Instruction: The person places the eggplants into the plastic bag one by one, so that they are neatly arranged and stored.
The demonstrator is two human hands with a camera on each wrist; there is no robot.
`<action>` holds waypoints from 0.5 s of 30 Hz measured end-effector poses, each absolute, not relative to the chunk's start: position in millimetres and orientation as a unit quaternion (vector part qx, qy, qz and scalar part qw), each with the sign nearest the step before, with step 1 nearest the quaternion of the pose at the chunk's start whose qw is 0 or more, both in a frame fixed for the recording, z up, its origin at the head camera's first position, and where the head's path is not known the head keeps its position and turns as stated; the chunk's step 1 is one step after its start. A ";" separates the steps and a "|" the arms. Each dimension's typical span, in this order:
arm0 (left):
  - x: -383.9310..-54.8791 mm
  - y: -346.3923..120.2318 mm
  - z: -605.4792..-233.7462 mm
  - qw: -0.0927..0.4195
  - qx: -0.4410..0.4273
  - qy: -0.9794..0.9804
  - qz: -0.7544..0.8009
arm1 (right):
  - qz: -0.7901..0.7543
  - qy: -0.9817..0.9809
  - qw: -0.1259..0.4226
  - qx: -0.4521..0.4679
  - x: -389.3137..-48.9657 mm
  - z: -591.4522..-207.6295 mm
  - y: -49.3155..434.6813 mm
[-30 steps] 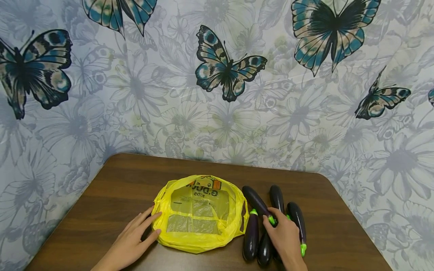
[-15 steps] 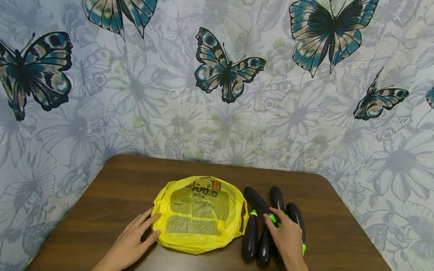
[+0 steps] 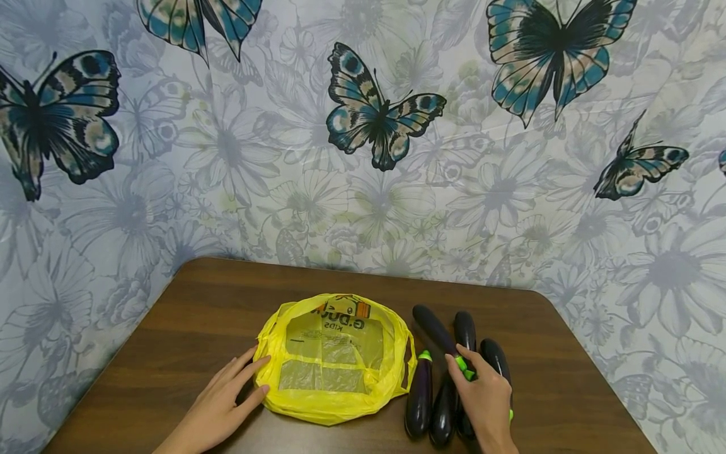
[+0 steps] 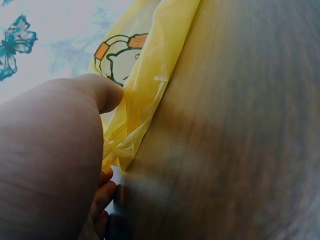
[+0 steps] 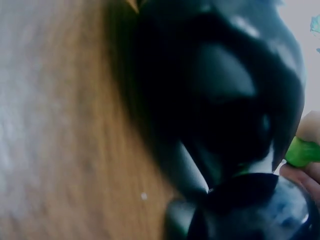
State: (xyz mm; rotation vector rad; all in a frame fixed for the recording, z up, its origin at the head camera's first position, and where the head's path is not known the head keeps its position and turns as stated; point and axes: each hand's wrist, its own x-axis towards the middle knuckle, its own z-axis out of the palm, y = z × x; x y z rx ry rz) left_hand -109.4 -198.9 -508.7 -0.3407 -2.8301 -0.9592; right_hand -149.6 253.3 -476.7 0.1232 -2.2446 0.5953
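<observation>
A yellow plastic bag (image 3: 266, 403) stands on the wooden table with its mouth spread wide. My left hand (image 3: 218, 397) holds the bag at its left edge, thumb and fingers bent about the thin plastic; in the left wrist view the thumb (image 4: 107, 93) overlaps the bag's side. To the right, my right hand (image 3: 482, 394) pinches a dark purple eggplant (image 3: 432, 328) by its bright green stem end, between thumb and fingers. This eggplant points away toward the upper left, over other eggplants. Its green stem (image 5: 301, 152) shows between fingers in the right wrist view.
Several more glossy eggplants lie around the right hand: one (image 3: 418, 400) beside the bag, another (image 3: 442, 416) next to it, others farther right (image 3: 495, 354). The brown table (image 3: 227, 296) ends at a butterfly-patterned wall (image 3: 283, 208).
My right hand has shifted slightly to the right with the eggplant, whose far end has moved a little up and away from the bag. The left hand and bag stay still.
</observation>
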 end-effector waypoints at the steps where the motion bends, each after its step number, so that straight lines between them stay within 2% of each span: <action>1: -109.5 -199.0 -508.4 0.069 -0.114 -0.939 -0.318 | 0.237 -0.882 0.404 0.056 -149.9 -476.8 253.6; 6: -108.6 -198.9 -508.6 0.069 -0.115 -0.938 -0.319 | 0.249 -0.861 0.436 0.084 -150.4 -478.0 254.4; 15: -107.8 -198.9 -507.9 0.074 -0.120 -0.936 -0.324 | 0.266 -0.840 0.462 0.104 -146.3 -476.1 248.4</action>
